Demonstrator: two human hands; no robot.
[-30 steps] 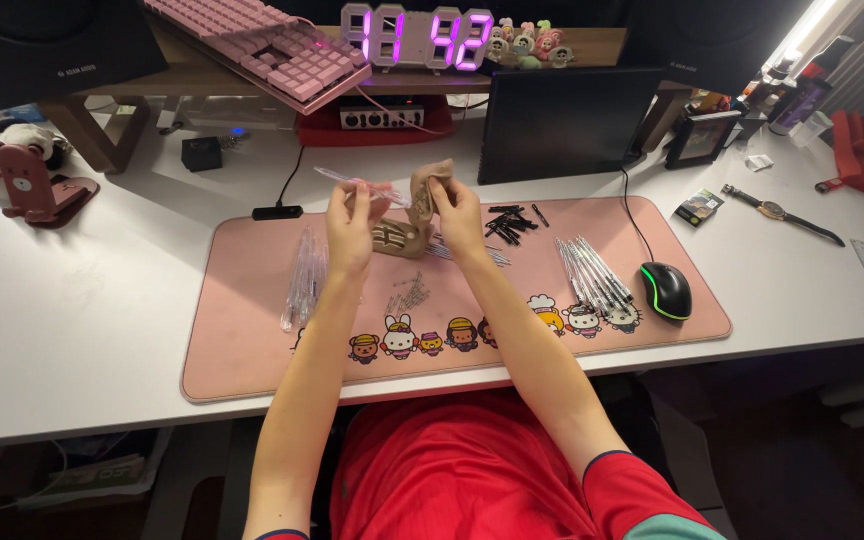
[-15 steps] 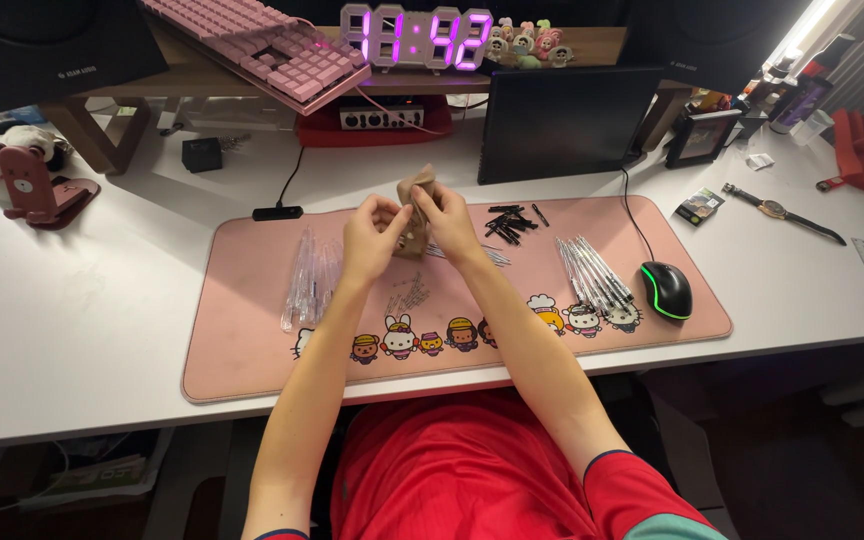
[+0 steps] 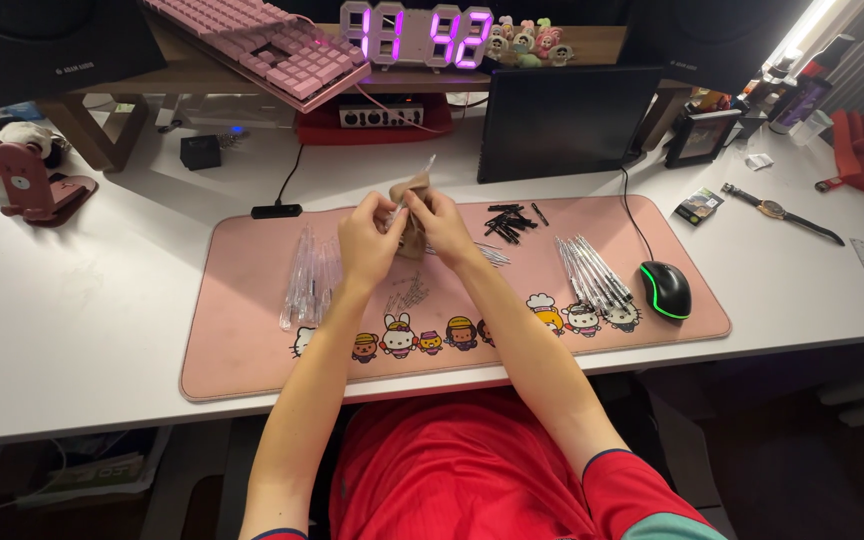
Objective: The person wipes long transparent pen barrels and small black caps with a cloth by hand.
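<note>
The clear pen barrel (image 3: 414, 183) now stands more upright than a moment ago, pinched between fingers of left hand (image 3: 370, 240) and right hand (image 3: 442, 222), pressed closer together above the pink mat (image 3: 252, 330).

Above the middle of the pink desk mat (image 3: 252, 340), the left hand (image 3: 370, 240) and right hand (image 3: 444, 222) meet, fingers pinched on a thin clear pen tube (image 3: 414, 182) pointing toward one o'clock. Clear tubes (image 3: 309, 278) lie at nine o'clock of the hands, black caps (image 3: 508, 220) at three o'clock, assembled pens (image 3: 592, 272) and a black mouse (image 3: 666, 288) at four o'clock.
</note>
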